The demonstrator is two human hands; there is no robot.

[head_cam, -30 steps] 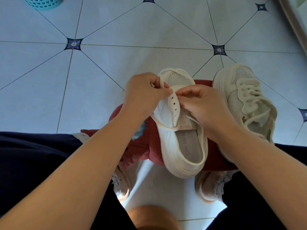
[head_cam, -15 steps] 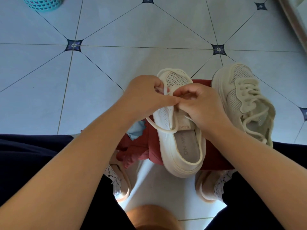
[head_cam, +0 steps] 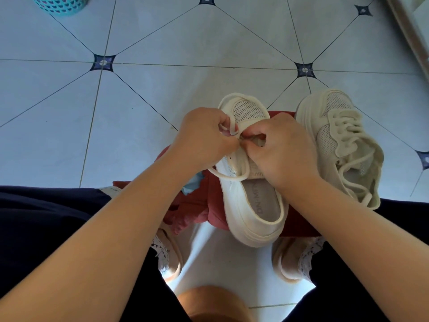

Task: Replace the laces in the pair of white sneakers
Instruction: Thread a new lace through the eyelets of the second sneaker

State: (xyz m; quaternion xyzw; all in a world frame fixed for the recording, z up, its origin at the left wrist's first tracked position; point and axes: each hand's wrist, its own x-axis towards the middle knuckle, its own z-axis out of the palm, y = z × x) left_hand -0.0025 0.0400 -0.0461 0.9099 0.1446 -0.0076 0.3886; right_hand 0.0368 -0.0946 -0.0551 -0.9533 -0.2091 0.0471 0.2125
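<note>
Lace [head_cam: 223,175] in grip of left hand [head_cam: 204,135], sneaker [head_cam: 255,205] in right hand [head_cam: 285,149] alongside.

White sneaker [head_cam: 255,212] barely laced, lace [head_cam: 222,175] looping off its side; laced sneaker [head_cam: 329,140] just rt.

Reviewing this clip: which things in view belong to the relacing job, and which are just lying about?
Job in hand:
- middle sneaker, mostly unlaced
- loose lace, pinched by the left hand
- right hand, pinching at that sneaker's eyelets
- laced sneaker beside it

Lying about:
- teal basket
- red fabric under the middle sneaker
</note>
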